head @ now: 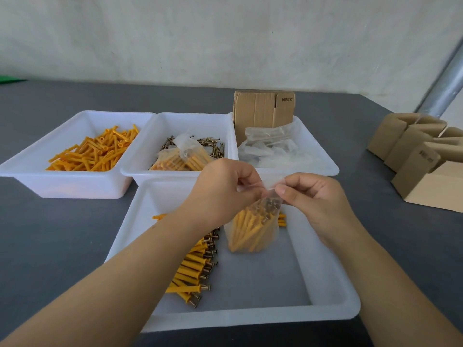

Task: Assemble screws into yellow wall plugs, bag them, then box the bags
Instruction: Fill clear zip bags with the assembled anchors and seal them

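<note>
- Left hand [223,189] and right hand [313,196] each pinch the top edge of a clear bag [253,226] of plugs with screws, held over the front tray [325,309].
- More assembled plugs [195,269] lie in that tray.
- Folded cardboard [263,108] behind carries a printed label, too small to read.

A small packing or assembly workstation in a workshop: a grey work table [62,226] against a bare whitewashed wall [225,38] carries white plastic sorting trays [62,182] of bulk yellow wall plugs [95,151], loose screws [210,142] and clear bags [270,146]. Flat cardboard blanks [263,108] stand in one tray, and folded cartons [413,151] are lined up at the right.
</note>
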{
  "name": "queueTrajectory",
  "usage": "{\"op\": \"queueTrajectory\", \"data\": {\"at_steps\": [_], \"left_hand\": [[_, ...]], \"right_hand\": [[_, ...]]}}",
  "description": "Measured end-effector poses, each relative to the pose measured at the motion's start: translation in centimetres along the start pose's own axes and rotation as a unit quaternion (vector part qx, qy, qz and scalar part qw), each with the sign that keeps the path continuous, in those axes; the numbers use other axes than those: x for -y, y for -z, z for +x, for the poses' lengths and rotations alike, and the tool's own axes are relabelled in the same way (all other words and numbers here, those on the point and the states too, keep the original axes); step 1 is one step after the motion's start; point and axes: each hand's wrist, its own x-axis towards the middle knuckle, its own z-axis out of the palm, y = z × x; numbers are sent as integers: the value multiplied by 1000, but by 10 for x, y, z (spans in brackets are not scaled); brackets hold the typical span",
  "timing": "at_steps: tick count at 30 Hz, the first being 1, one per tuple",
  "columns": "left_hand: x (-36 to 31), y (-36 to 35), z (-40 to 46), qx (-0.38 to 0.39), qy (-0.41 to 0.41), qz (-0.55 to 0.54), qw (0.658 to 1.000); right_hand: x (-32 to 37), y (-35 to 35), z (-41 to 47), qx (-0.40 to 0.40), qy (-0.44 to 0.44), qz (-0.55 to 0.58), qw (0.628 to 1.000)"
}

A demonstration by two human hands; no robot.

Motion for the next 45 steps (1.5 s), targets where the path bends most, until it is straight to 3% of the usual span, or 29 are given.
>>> {"op": "queueTrajectory", "data": {"at_steps": [18,45], "left_hand": [[-7,-2,1,36,23,13,999],[-4,1,-1,23,-19,77,997]], "right_hand": [[-1,-3,-3,1,67,-76,995],[-2,-4,0,14,36,-72,997]]}}
